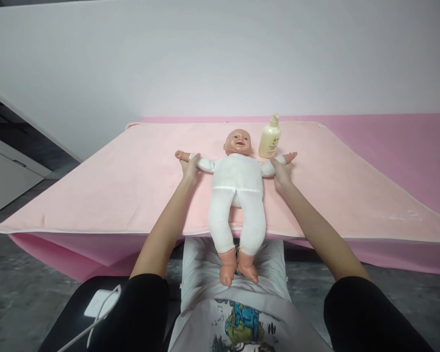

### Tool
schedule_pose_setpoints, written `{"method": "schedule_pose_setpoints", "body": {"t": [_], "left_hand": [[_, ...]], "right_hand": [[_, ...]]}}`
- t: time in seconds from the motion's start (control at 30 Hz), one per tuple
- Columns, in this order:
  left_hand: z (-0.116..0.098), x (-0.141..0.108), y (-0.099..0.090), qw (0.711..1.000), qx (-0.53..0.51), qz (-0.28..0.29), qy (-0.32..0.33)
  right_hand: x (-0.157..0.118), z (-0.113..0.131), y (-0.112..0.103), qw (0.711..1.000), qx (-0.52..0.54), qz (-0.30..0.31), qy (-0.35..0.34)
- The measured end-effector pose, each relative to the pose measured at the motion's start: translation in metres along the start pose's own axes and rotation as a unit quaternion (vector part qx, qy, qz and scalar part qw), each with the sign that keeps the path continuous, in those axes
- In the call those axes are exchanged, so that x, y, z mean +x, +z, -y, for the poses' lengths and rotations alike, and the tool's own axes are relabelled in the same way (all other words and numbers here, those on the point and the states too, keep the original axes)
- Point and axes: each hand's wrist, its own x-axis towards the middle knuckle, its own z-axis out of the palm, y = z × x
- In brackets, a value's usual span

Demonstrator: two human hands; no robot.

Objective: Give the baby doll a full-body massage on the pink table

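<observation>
Your left hand (190, 168) and right hand (283, 175) are each closing a grip around the doll's (237, 176) forearms, apparently keeping its arms outspread as it's lying face-up on the pink towel (106, 190).

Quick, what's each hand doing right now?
Left hand: closed, holding one doll arm.
Right hand: closed, holding the other doll arm.

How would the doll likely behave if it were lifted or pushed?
The doll would probably sag when lifted, since its torso and legs look like stuffed fabric. Its shiny head looks like harder plastic and may loll. With its feet past the edge of the pink cloth, a push that way might slide it off.
</observation>
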Motion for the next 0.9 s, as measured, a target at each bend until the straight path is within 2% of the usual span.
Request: {"method": "schedule_pose_setpoints", "body": {"t": [0.07, 0.13, 0.2, 0.3, 0.37, 0.47, 0.57, 0.63, 0.7, 0.8, 0.9], "left_hand": [[0.001, -0.012, 0.004, 0.994, 0.092, 0.029, 0.06], [-0.001, -0.023, 0.007, 0.974, 0.179, 0.075, 0.117], [-0.006, -0.033, 0.008, 0.941, 0.261, 0.131, 0.173], [-0.014, -0.045, 0.012, 0.87, 0.368, 0.208, 0.252], [-0.017, -0.05, 0.016, 0.821, 0.435, 0.243, 0.278], [-0.019, -0.053, 0.023, 0.758, 0.515, 0.267, 0.297], [-0.02, -0.054, 0.026, 0.728, 0.545, 0.278, 0.309], [-0.02, -0.054, 0.026, 0.73, 0.543, 0.281, 0.306], [-0.019, -0.053, 0.023, 0.756, 0.515, 0.277, 0.295], [-0.013, -0.048, 0.019, 0.827, 0.416, 0.256, 0.278], [-0.001, -0.037, 0.016, 0.901, 0.314, 0.198, 0.222]], "right_hand": [[-0.013, 0.004, 0.003, 0.995, -0.053, 0.023, -0.084], [-0.022, 0.009, 0.002, 0.981, -0.105, 0.065, -0.149], [-0.027, 0.012, 0.0, 0.963, -0.149, 0.115, -0.195], [-0.03, 0.011, -0.001, 0.923, -0.211, 0.18, -0.268], [-0.031, 0.009, 0.002, 0.892, -0.249, 0.212, -0.311], [-0.031, 0.007, 0.007, 0.86, -0.307, 0.233, -0.333], [-0.031, 0.009, 0.011, 0.843, -0.346, 0.233, -0.34], [-0.032, 0.01, 0.011, 0.841, -0.347, 0.234, -0.341], [-0.033, 0.01, 0.01, 0.852, -0.327, 0.234, -0.335], [-0.033, 0.006, 0.009, 0.896, -0.251, 0.211, -0.301], [-0.026, -0.001, 0.009, 0.953, -0.166, 0.137, -0.212]]}}
